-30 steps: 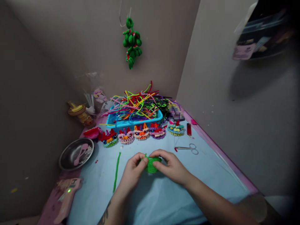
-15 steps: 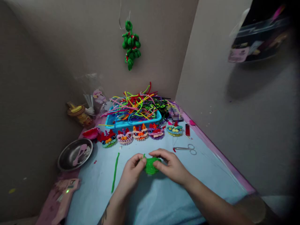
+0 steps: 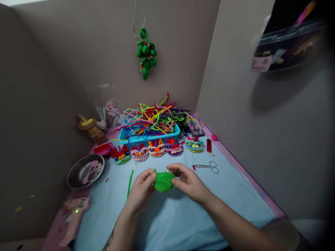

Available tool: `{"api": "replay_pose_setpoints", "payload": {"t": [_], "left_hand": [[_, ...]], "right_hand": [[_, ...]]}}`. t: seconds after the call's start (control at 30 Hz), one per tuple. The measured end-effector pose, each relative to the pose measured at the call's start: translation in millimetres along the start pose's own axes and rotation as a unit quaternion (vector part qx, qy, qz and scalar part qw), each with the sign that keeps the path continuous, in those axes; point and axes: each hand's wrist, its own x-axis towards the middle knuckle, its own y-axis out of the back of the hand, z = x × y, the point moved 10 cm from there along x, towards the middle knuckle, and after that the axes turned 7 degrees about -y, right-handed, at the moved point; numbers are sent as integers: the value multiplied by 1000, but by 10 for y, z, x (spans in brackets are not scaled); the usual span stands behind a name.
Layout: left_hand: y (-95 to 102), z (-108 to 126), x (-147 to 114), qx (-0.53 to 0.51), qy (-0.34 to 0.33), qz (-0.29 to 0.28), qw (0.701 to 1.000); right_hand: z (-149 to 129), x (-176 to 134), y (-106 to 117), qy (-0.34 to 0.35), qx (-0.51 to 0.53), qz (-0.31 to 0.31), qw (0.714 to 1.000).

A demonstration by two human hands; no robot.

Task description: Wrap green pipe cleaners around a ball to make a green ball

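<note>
Between my hands, above the blue cloth, is a bright green fuzzy piece [image 3: 164, 182] that looks made of pipe cleaners laid side by side. My left hand [image 3: 143, 186] pinches its left end between thumb and fingers, where a short green tip sticks up. At the right end, my right hand [image 3: 190, 183] has its thumb and curled fingers on the edge. A loose green pipe cleaner [image 3: 130, 183] lies left of my left hand, its lower end hidden behind that hand and wrist.
A blue basket [image 3: 151, 140] heaped with coloured pipe cleaners stands behind a row of several fuzzy animal-face pieces [image 3: 157, 148]. Scissors [image 3: 206, 167] and a red lighter [image 3: 209, 145] lie right. A metal bowl [image 3: 74, 170] and pink glue gun [image 3: 75, 219] are left. Green ornaments [image 3: 146, 52] hang on the wall.
My left hand has shifted left with the green piece, which now shows wider between my hands. My right hand keeps hold near its right end. The camera view has tilted slightly.
</note>
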Motion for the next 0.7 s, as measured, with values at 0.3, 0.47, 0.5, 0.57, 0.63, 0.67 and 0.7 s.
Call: {"api": "replay_pose_setpoints", "payload": {"t": [0.3, 0.47, 0.5, 0.57, 0.63, 0.67, 0.7], "left_hand": [[49, -256, 81, -218, 138, 98, 961], [73, -257, 79, -164, 117, 90, 975], [91, -211, 72, -129, 87, 80, 985], [120, -13, 48, -28, -22, 52, 998], [95, 148, -14, 85, -104, 24, 991], [70, 201, -43, 130, -129, 12, 983], [36, 238, -67, 169, -145, -1, 975]], "right_hand": [[150, -28, 155, -45, 42, 67, 996], [62, -37, 93, -23, -2, 62, 998], [45, -47, 89, -17, -22, 68, 997], [-8, -74, 105, 1, -68, 95, 993], [-97, -107, 123, 32, -110, 128, 985], [-148, -123, 120, 49, -126, 141, 981], [-198, -135, 106, 65, -139, 147, 977]]}}
